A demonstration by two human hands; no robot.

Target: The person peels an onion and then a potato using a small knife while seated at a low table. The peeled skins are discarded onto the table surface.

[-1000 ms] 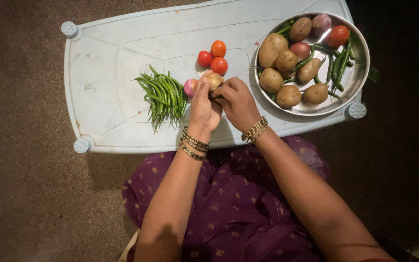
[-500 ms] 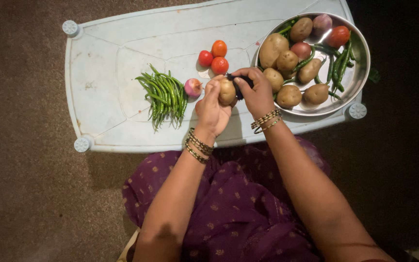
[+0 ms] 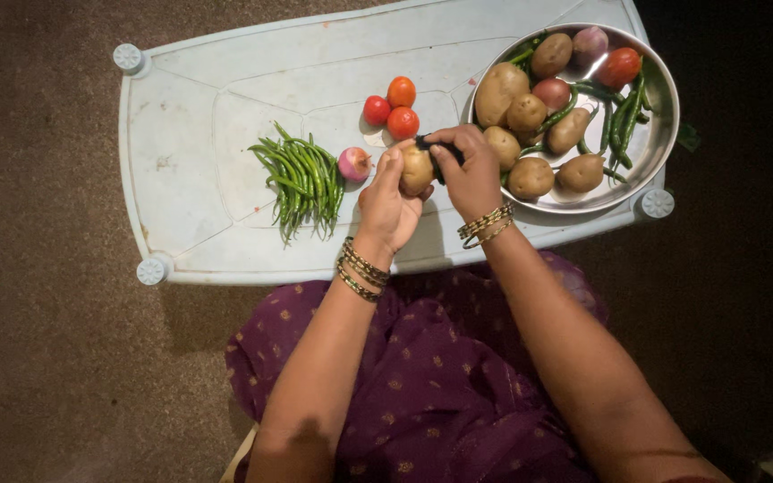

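Overhead view of a person seated at a pale plastic counter (image 3: 225, 107). The left hand (image 3: 388, 206) has its grip wrapped around a brown potato (image 3: 416, 170), held just above the counter's near edge. The right hand (image 3: 471, 174) is closed on a small dark tool (image 3: 431, 143) pressed against the potato. Green chillies (image 3: 301, 179), a small onion (image 3: 353, 164) and three tomatoes (image 3: 391, 107) lie nearby; a steel plate (image 3: 664, 134) of vegetables sits at right.

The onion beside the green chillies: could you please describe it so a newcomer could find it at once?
Start at the pale table and find the chillies near its middle. Just right of them lies the onion, close to the left hand. It is pinkish-purple and alone, unlike the three red tomatoes.
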